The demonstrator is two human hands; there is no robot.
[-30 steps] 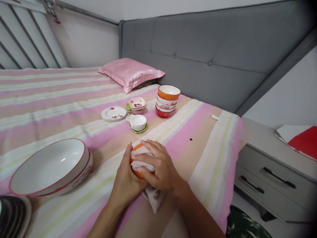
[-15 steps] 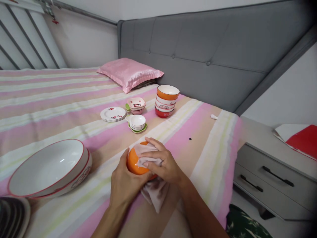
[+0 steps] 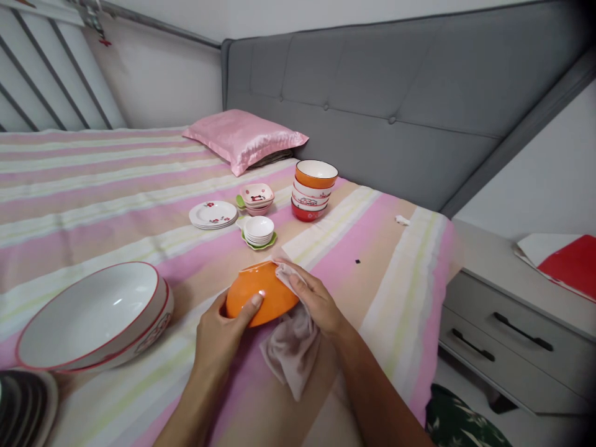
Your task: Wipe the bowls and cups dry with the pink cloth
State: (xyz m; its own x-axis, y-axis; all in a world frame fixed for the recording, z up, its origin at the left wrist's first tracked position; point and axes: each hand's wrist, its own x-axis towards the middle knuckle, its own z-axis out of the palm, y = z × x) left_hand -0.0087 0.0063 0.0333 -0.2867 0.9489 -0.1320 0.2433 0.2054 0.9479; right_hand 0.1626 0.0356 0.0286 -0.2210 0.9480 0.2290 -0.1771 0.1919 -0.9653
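Observation:
An orange bowl [image 3: 263,295] is held tilted above the striped bedspread, its glossy outside facing me and its foot ring at the top. My left hand [image 3: 222,326] is closed on the bowl's left side, thumb lying across the orange surface. At the right rim, my right hand [image 3: 314,304] grips a pale pinkish cloth [image 3: 295,344] and presses it against the bowl. The cloth's loose end hangs below toward the bed. The bowl's inside is hidden from view.
Large white bowls [image 3: 93,310] with red rims sit at left, above dark stacked dishes [image 3: 23,406]. Farther back are flowered plates [image 3: 213,214], small white dishes [image 3: 259,230], pink dishes [image 3: 256,197] and stacked bowls [image 3: 314,186]. A pink pillow [image 3: 246,136] lies by the grey headboard [image 3: 363,93]; a nightstand [image 3: 512,329] stands right.
The orange bowl has been turned so its side faces me. My right hand and the cloth have shifted from its bottom to the right rim; my left hand has moved slightly left.

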